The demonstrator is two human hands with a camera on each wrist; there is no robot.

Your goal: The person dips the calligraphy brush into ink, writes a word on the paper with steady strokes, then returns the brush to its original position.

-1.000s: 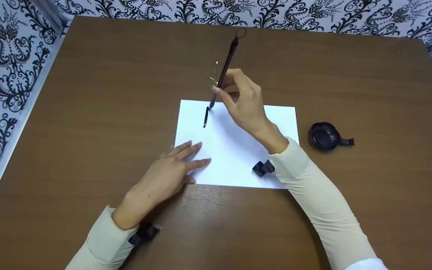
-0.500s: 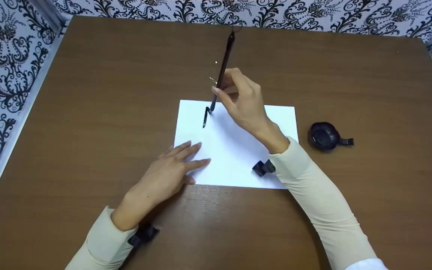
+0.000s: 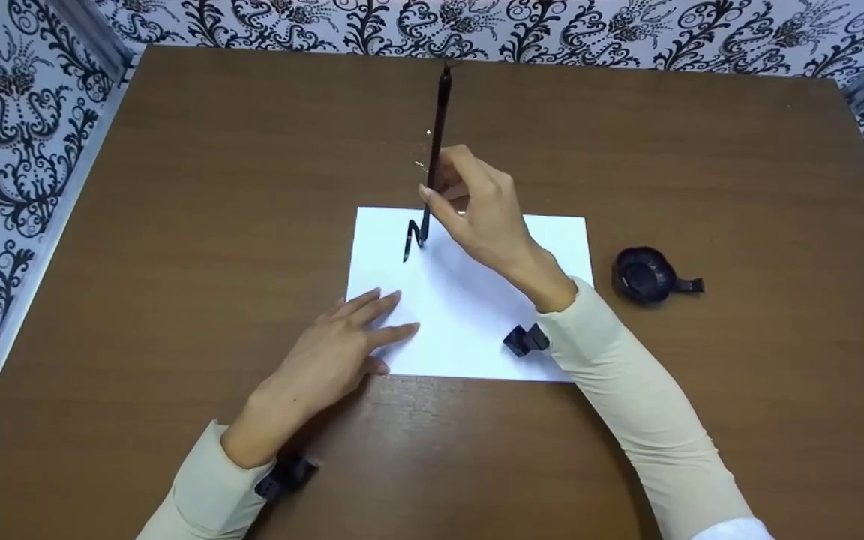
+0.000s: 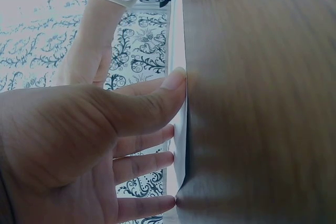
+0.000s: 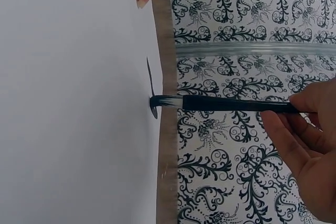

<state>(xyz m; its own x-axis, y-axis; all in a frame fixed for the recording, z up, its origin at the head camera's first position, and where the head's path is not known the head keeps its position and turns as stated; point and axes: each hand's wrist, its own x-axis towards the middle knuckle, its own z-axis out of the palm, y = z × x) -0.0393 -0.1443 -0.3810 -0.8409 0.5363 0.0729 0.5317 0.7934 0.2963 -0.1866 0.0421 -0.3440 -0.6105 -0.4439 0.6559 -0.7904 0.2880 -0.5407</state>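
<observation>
Upright over the paper stands a dark brush [image 3: 439,120], pinched by my right hand [image 3: 488,217] between thumb and fingers. In the right wrist view the brush [image 5: 231,103] has pale bristles with a black, bent tip touching the sheet. A black zigzag stroke [image 3: 409,244] runs to that tip near the upper left of the white paper [image 3: 469,330]. My left hand [image 3: 327,349] lies with fingers spread on the paper's lower left corner. The left wrist view shows the fingertips of that hand [image 4: 142,108] pressing the sheet's edge, with the thumb extended.
A small black dish with a short handle [image 3: 646,275] stands right of the paper on the brown wooden table [image 3: 777,412]. Black-and-white patterned cloth [image 3: 12,187] lies beyond the table's left and far edges. Dark wrist cameras [image 3: 527,340] sit at both cuffs.
The brush tip has moved down on the paper, and the brush has become more upright. The stroke has gained a downward diagonal. My left hand stays in place on the sheet.
</observation>
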